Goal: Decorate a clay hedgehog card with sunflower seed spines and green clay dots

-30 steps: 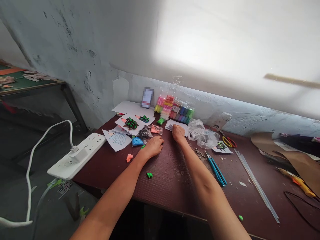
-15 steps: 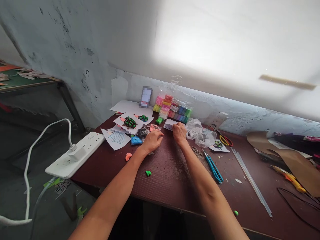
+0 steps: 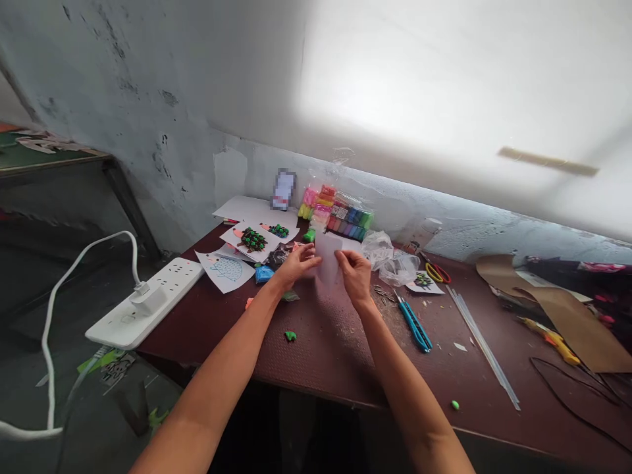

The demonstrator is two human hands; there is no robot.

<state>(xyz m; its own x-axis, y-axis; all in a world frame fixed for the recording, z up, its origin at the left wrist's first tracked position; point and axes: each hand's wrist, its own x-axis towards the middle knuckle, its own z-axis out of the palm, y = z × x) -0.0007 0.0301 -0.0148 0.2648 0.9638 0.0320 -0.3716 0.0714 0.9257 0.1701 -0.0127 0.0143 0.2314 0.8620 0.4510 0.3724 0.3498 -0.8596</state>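
A small white sheet of paper [image 3: 328, 258] stands raised above the table, pinched at its right edge between the thumb and fingers of my right hand [image 3: 356, 273]. My left hand [image 3: 294, 268] is at the sheet's left edge, thumb and fingers apart, the thumb tip against or just in front of the paper. More white paper [image 3: 345, 242] lies behind the raised sheet. Left of my left hand are a blue clay packet [image 3: 264, 274], a dark plastic bag [image 3: 279, 255] and paper cards bearing hedgehog figures [image 3: 253, 239]. A green clay lump [image 3: 290, 336] lies nearer to me.
Coloured clay packs [image 3: 340, 214] and a phone [image 3: 283, 189] stand along the wall. On the right are clear plastic bags [image 3: 395, 260], a blue utility knife [image 3: 413, 322], scissors [image 3: 437, 271], glue sticks [image 3: 484, 345] and a yellow glue gun [image 3: 553, 339]. A white power strip [image 3: 148, 303] overhangs the left edge.
My right hand has lifted the white sheet from the pile and brought it upright toward me. My left hand has turned toward the sheet, its fingers spreading. The view has shifted slightly.
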